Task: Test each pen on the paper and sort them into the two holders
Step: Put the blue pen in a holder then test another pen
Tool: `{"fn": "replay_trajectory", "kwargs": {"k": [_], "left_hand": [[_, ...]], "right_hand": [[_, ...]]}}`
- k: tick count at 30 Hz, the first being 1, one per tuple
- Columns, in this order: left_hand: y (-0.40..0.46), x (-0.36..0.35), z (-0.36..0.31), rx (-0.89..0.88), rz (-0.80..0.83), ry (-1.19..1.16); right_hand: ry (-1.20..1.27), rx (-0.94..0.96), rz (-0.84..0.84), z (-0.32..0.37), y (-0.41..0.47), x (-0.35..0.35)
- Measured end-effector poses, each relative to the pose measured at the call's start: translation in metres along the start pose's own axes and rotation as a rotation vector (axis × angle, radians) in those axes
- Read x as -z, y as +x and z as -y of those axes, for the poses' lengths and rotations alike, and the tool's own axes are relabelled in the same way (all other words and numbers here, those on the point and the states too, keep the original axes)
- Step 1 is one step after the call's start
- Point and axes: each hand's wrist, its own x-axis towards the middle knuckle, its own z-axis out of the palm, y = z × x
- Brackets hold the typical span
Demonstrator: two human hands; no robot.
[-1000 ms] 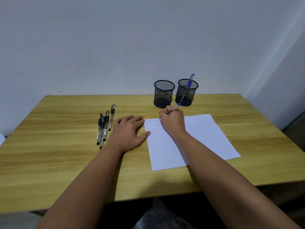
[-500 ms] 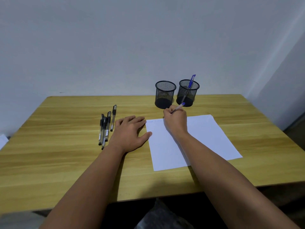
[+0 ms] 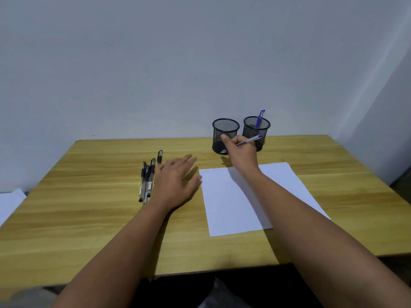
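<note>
My right hand [image 3: 241, 152] is raised off the white paper [image 3: 233, 201] and grips a blue-capped pen [image 3: 249, 140], held nearly level in front of the two black mesh holders. The left holder [image 3: 225, 130] looks empty; the right holder [image 3: 256, 127] has one blue pen [image 3: 259, 117] standing in it. My left hand [image 3: 176, 182] hovers flat and open just left of the paper, beside several black pens [image 3: 148, 178] lying on the wooden table [image 3: 89, 218].
The wall runs right behind the holders. The table's front edge is near my body. Another white sheet [image 3: 10, 202] shows past the table's left edge.
My right hand lifted the pen off the paper and moved up toward the holders. My left hand rose slightly and shifted left toward the black pens.
</note>
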Motion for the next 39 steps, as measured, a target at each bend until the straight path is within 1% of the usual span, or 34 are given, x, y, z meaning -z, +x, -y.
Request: {"fn": "replay_trajectory", "kwargs": {"k": [1, 3, 5, 7, 10, 13, 15, 16, 18, 22, 27, 31, 33, 35, 37, 39], "left_hand": [[0.001, 0.003, 0.0, 0.024, -0.068, 0.039], [0.004, 0.009, 0.002, 0.107, -0.097, 0.155], [0.007, 0.014, 0.003, 0.206, -0.029, 0.229], [0.01, 0.017, 0.003, 0.258, 0.065, 0.277], [0.012, 0.017, 0.0, 0.254, 0.132, 0.319], [0.015, 0.019, -0.004, 0.238, 0.127, 0.306], [0.017, 0.023, -0.008, 0.22, 0.107, 0.287], [0.017, 0.026, -0.01, 0.219, 0.083, 0.242], [0.016, 0.03, -0.015, 0.24, 0.038, 0.077], [0.012, 0.038, -0.024, 0.288, -0.011, -0.222], [0.012, 0.048, -0.033, 0.226, 0.0, -0.323], [0.01, 0.055, -0.044, 0.205, 0.034, -0.466], [0.01, 0.061, -0.053, 0.24, 0.051, -0.615], [0.01, 0.068, -0.061, 0.308, 0.028, -0.776], [0.01, 0.075, -0.069, 0.38, -0.034, -0.882], [0.012, 0.082, -0.075, 0.432, -0.085, -0.938]], "right_hand": [[-0.016, 0.023, 0.011, 0.005, 0.002, 0.001], [-0.011, 0.015, 0.051, 0.01, 0.002, 0.001], [0.013, -0.036, 0.095, 0.016, -0.002, 0.002], [0.034, -0.115, 0.14, 0.022, -0.01, 0.004], [0.079, -0.196, 0.213, 0.022, -0.019, 0.008], [0.079, -0.189, 0.231, 0.016, -0.027, 0.012], [0.052, -0.201, 0.28, 0.015, -0.033, 0.018], [0.041, -0.218, 0.309, 0.015, -0.036, 0.02], [0.041, -0.244, 0.344, 0.014, -0.041, 0.024], [0.064, -0.244, 0.324, 0.017, -0.051, 0.027], [0.124, -0.228, 0.334, 0.031, -0.062, 0.033], [0.137, -0.224, 0.353, 0.04, -0.07, 0.039], [0.186, -0.223, 0.321, 0.043, -0.073, 0.042], [0.248, -0.224, 0.283, 0.047, -0.076, 0.046], [0.319, -0.247, 0.302, 0.053, -0.079, 0.053], [0.398, -0.283, 0.341, 0.056, -0.083, 0.061]]}}
